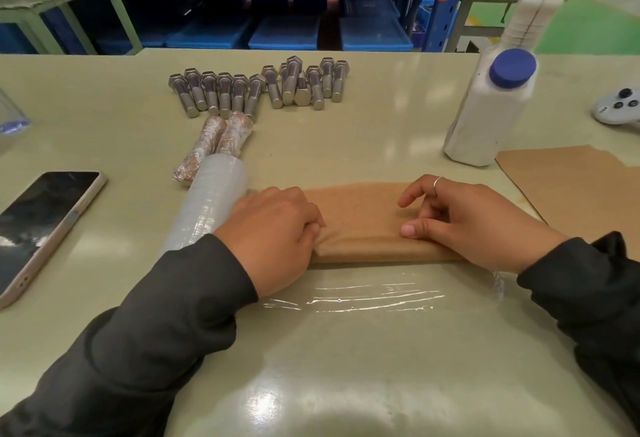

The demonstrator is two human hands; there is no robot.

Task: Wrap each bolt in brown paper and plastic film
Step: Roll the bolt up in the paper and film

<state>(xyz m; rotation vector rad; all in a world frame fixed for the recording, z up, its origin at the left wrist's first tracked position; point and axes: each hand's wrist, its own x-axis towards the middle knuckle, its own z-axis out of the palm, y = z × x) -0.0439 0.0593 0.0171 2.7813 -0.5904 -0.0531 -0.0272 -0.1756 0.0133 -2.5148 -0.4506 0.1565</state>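
Bare bolts (259, 88): about sixteen, in two clusters — six in the left one, roughly ten in the right one, where some overlap and the count is unsure. Wrapped bolts (216, 144): two, side by side. Film rolls (207, 204): one. Film sheets (363, 298) spread flat: one. Paper rolls (367, 225) under the hands: one. Loose paper sheets (571, 187): at least one. Bottles (488, 111): one. Phones (41, 229): one. Hands: two, left (273, 229) and right (474, 218).
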